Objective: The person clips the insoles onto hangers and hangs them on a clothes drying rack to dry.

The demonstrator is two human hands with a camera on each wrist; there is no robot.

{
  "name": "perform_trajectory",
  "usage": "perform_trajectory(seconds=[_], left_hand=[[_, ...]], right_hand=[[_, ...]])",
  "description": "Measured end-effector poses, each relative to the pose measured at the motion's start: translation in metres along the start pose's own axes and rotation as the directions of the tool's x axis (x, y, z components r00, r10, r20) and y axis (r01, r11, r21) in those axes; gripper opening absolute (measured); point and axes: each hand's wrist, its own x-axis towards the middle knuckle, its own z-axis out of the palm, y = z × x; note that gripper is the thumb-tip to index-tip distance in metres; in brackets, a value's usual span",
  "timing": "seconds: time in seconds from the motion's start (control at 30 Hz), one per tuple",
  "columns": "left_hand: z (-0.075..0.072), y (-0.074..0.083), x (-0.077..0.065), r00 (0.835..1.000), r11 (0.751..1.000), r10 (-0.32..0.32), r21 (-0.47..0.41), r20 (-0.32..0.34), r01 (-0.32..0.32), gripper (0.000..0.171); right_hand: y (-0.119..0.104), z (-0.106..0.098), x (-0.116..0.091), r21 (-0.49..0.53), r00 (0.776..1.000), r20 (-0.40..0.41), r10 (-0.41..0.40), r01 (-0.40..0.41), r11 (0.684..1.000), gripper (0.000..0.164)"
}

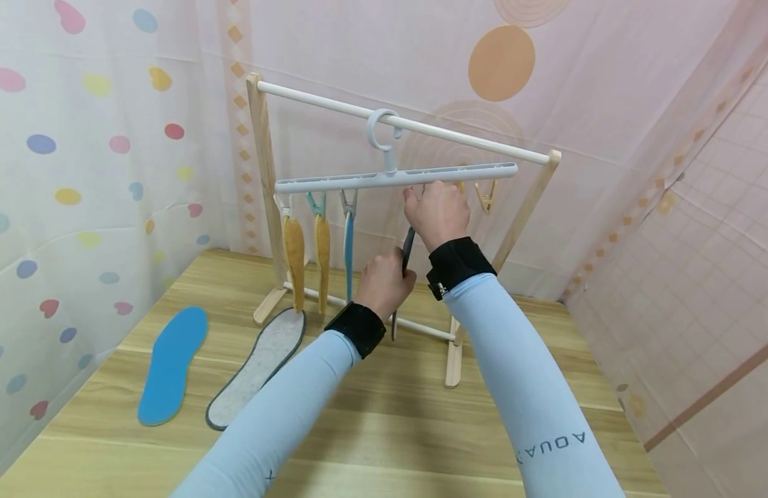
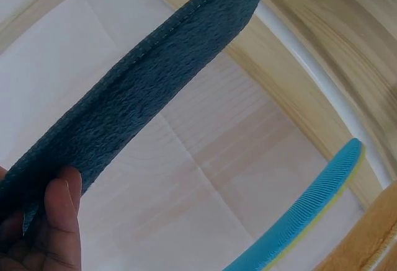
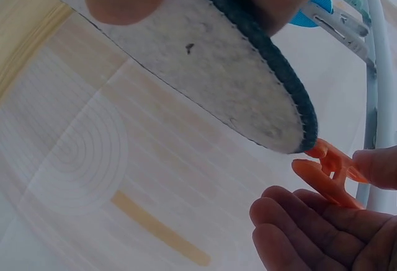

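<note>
My left hand [image 1: 384, 285] grips a dark-edged insole [image 2: 142, 97], thumb on one side, and holds it upright below the hanger [image 1: 396, 178]. In the right wrist view its pale felt face and stitched dark border show. Under the hanger bar, my right hand [image 1: 439, 213] pinches an orange clip [image 3: 332, 172] between thumb and fingers. The clip's jaws stand apart, and the insole's rounded tip is right at them; whether it lies between them I cannot tell. Left along the bar, clips hold two mustard insoles [image 1: 294, 259] and a blue insole [image 1: 349, 252].
A wooden rack [image 1: 261, 159] with a white top rod [image 1: 334, 104] carries the hanger. On the wooden table [image 1: 371, 443] lie a flat blue insole [image 1: 172, 366] and a grey insole [image 1: 259, 370], left of my arms. A yellow clip [image 1: 486, 198] hangs at the bar's right.
</note>
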Motion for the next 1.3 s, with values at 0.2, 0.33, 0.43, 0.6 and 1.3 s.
perform_trajectory(seconds=[0.2, 0.33, 0.43, 0.6, 1.3], left_hand=[[-0.003, 0.004, 0.002, 1.000, 1.000, 0.007, -0.031, -0.004, -0.007, 0.016], [-0.005, 0.007, 0.003, 1.000, 0.999, 0.003, -0.036, 0.000, -0.003, 0.015], [-0.006, 0.009, 0.004, 1.000, 0.999, 0.003, -0.033, 0.000, -0.003, 0.015], [-0.008, 0.010, 0.006, 1.000, 0.999, 0.017, -0.041, -0.007, -0.018, 0.014], [-0.009, 0.011, 0.005, 1.000, 0.999, 0.016, -0.049, 0.002, -0.016, 0.015]], right_hand=[[0.000, 0.000, -0.001, 0.010, 1.000, -0.004, 0.001, -0.001, 1.000, 0.043], [0.000, 0.001, -0.002, 0.016, 1.000, -0.005, -0.007, 0.007, 1.000, 0.043], [0.000, 0.001, -0.003, 0.022, 1.000, -0.005, -0.010, 0.010, 1.000, 0.042], [0.000, 0.000, -0.004, 0.026, 1.000, -0.003, -0.009, 0.009, 1.000, 0.042], [0.001, 0.004, -0.006, 0.022, 1.000, 0.004, -0.021, 0.021, 1.000, 0.042]])
